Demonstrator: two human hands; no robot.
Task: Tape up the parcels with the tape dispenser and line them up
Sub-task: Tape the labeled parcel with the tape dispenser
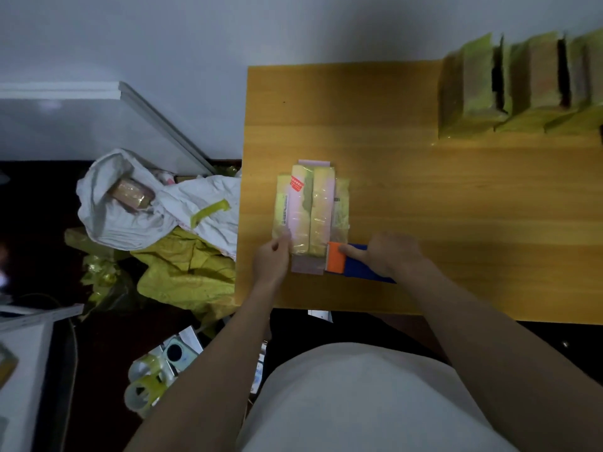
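We have the parcel (310, 216) lying flat on the table (456, 207), close to the table's left edge, with its long axis running away from the body. Two yellowish tape strips already run along that axis.

The left hand (272, 261) pinches the parcel's near left corner, fingers curled onto the wrapping to steady it. The right hand (391, 254) grips the tape dispenser (355, 262) by its blue body, fingers wrapped over the top and the index finger extended toward the orange cutter head. The cutter head sits at the parcel's near right end, touching or just beside the wrapping; we cannot tell which.

The parcel therefore lies ahead of and slightly left of the right hand's fingers, and the dispenser lies crosswise to the parcel's long axis. We judge that a strip is being cut or anchored at the near end. Both hands are at the parcel; the right one governs the tape.

Finished parcels (522, 89) stand in a row at the far right of the table, well apart. A white bag (146, 207) and spare tape rolls (143, 383) lie on the floor to the left.
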